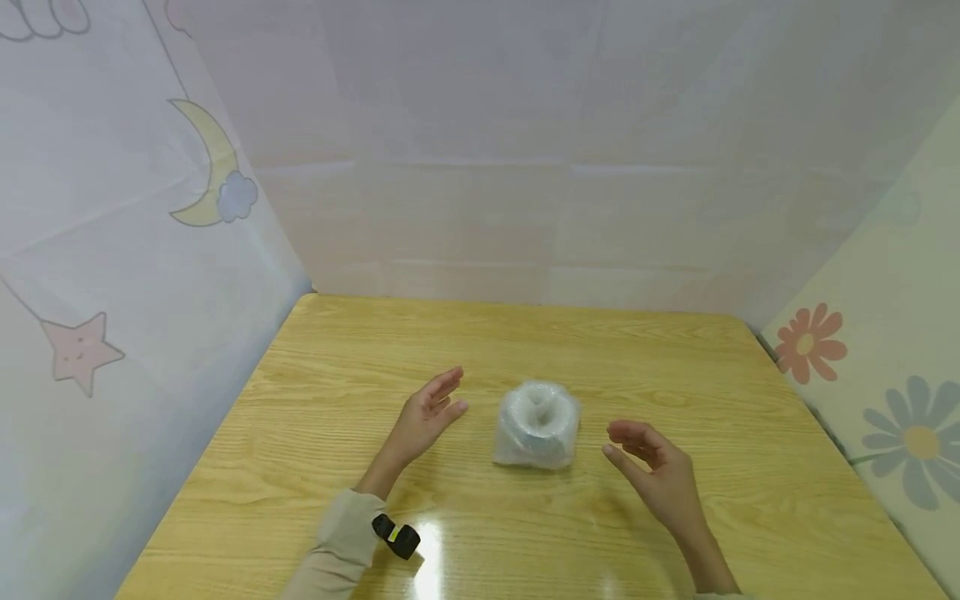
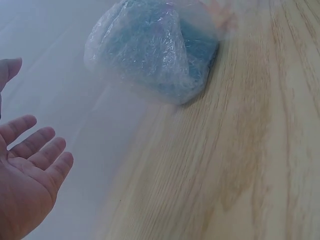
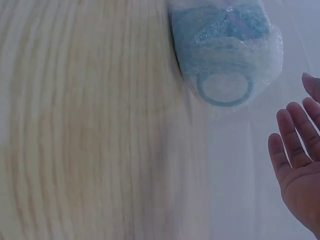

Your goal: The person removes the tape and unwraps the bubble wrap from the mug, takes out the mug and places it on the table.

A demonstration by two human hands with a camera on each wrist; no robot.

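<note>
A bundle in bubble wrap [image 1: 536,425], whitish with a hollow in its top, sits on the wooden table between the two hands. In the wrist views the wrapped bundle [image 2: 150,50] looks bluish; a pale round shape with a teal rim shows through the wrapping [image 3: 225,60]. The left hand [image 1: 423,421] is held to its left, fingers relaxed and apart from it. On the other side, the right hand [image 1: 660,475] hovers with thumb and fingers parted, palm toward the bundle. Neither hand touches anything.
The wooden table [image 1: 360,333] meets a pale back sheet [image 1: 480,217]. A sheet with a moon and a star [image 1: 82,350] hangs at the left, one with flowers [image 1: 810,343] at the right. A black device [image 1: 397,536] is at the left sleeve.
</note>
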